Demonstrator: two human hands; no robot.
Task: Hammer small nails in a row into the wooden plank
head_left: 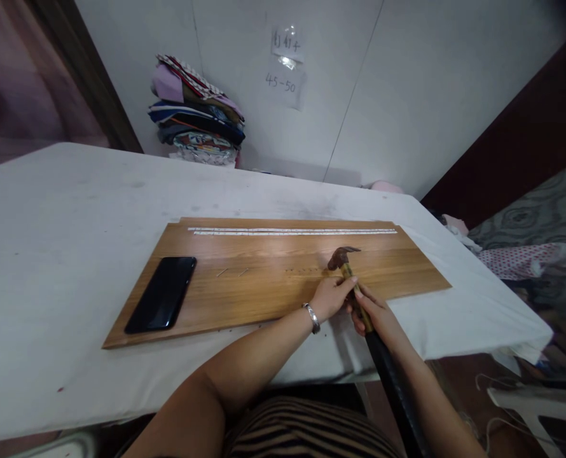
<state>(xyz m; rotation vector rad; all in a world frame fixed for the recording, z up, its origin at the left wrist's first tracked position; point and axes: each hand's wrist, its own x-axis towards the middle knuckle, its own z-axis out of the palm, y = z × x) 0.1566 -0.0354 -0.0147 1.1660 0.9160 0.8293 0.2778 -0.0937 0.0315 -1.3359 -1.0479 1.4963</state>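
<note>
Two bare hands meet on one hammer, partway up the handle. Right hand: fingers wrapped snugly round the handle. Left hand: thumb against the handle just under the head; fingers mostly hidden, cannot tell if they close on it or on something small. High hold likely gives control of the heavy end. Head sits just beyond the grip, claw to the right; contact with the wood unclear. Black lower handle runs from the grip back toward the striped top.

Under and around the head: board, lying flat, long side across the body, probably to keep its length in reach. Just left of the grip, a row of small marks, nails or holes, too small to tell. Farther left, two loose nails. Leftmost, phone, likely there to stay clear of the hammer.

Beyond the grip, two white strips parallel to the far edge, maybe as a straight reference. All on white cloth. Well beyond, left: folded stack, bottom piece seemingly inside clear plastic.
</note>
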